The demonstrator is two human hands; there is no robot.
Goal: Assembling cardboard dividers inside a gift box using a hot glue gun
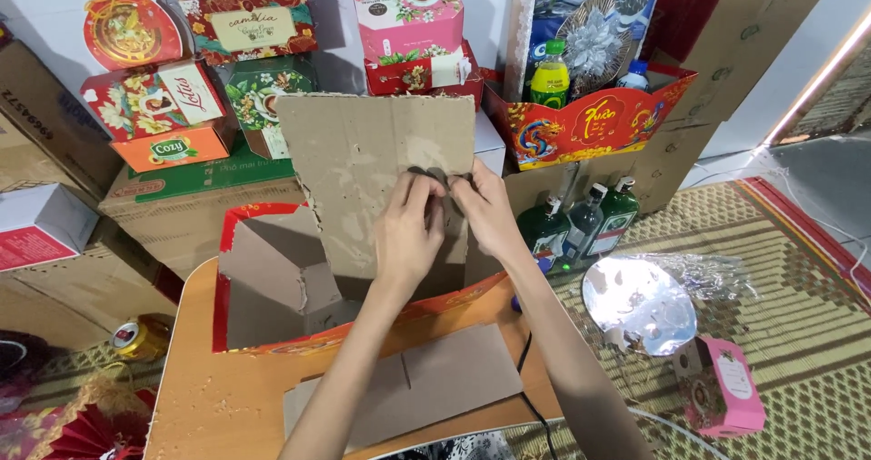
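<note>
- Head view: the left hand (408,233) and the right hand (485,210) meet at the middle of an upright cardboard sheet (363,165), fingers pinched together on a small dark piece (434,175) that lies against the sheet; what that piece is cannot be told.
- The cardboard sheet stands on its lower edge inside an open-topped red-edged box (272,288), its long axis vertical and its broad face turned toward the camera, tilted slightly back. Its left edge is torn and ragged.
- The box sits on a low orange table (195,396). A flat cardboard piece (426,383) lies on the table just in front of the box, long axis running left to right, partly under the left forearm.
- A black cord (526,378) crosses the table's right edge.
- Behind, stacked gift boxes (227,61) rest on brown cartons against a pale wall.
- To the right, green bottles (581,224), a shiny foil disc (640,301) and a small pink box (726,392) lie on a woven mat (780,269).
</note>
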